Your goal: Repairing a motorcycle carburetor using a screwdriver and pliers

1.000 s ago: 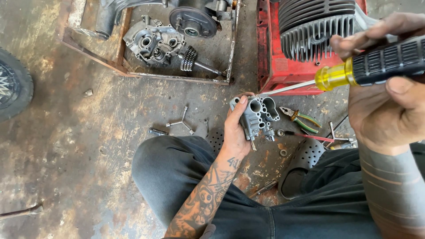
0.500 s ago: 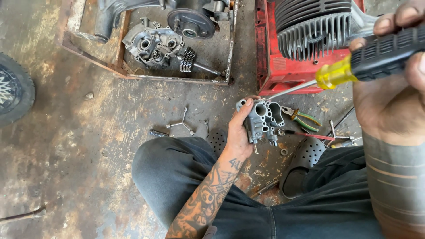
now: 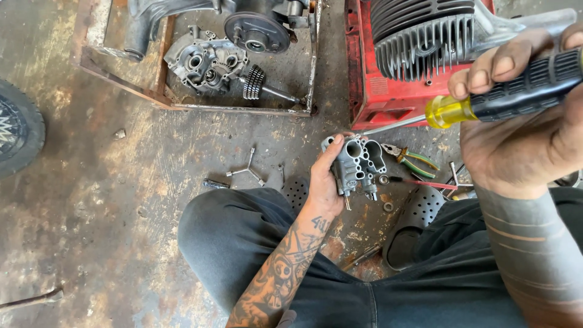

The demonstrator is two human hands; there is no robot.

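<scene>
left hand holds carburetor body, right hand grips screwdriver

Single head view — looks steeply down, close over lap, floor.

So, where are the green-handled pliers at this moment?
In the head view the green-handled pliers lie on the floor right of centre, just right of the carburetor body in the left hand, below the red box.

Grey carburettor body held upright; yellow-black screwdriver tip touching it.
</scene>
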